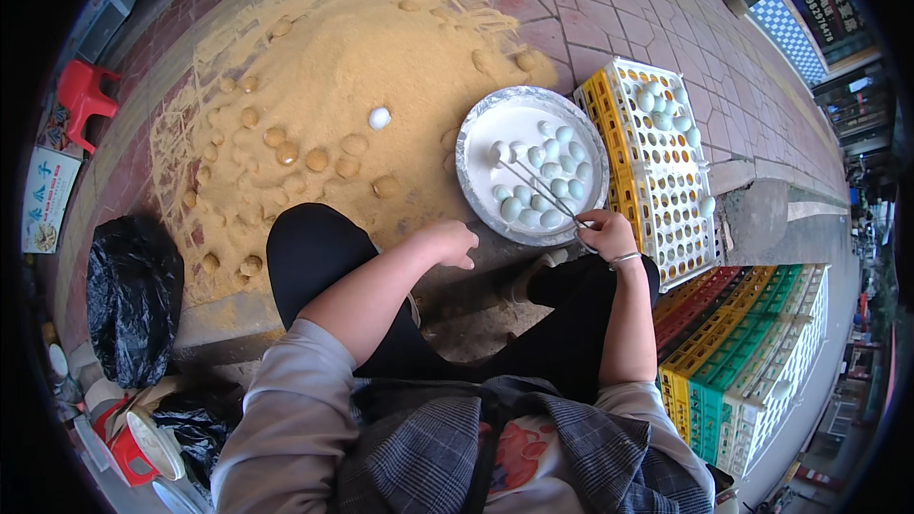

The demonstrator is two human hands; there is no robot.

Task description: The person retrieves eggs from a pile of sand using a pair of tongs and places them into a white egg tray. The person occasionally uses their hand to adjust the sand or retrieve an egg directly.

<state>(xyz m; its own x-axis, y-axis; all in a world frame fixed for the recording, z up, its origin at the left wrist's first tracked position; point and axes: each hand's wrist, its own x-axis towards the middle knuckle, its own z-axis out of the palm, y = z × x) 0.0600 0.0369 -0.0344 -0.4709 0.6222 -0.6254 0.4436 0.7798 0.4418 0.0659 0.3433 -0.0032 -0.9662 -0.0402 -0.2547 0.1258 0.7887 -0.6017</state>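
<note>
My right hand grips the handle of metal tongs that reach into a round metal basin. Their far end meets an egg coated in white paste. Pale blue-green eggs lie grouped in the white paste in the basin. Above my left knee, my left hand hangs with nothing in it, thumb and fingers apart. Beyond it spreads a heap of yellow-brown sawdust-like powder. One white-coated egg rests on the heap, and several powder-covered eggs lie around it.
Right of the basin stands a white plastic egg crate on yellow crates, with loose eggs on top. Stacked coloured crates stand nearer me. Black plastic bags lie at left, a red stool beyond. Paving stretches behind the powder.
</note>
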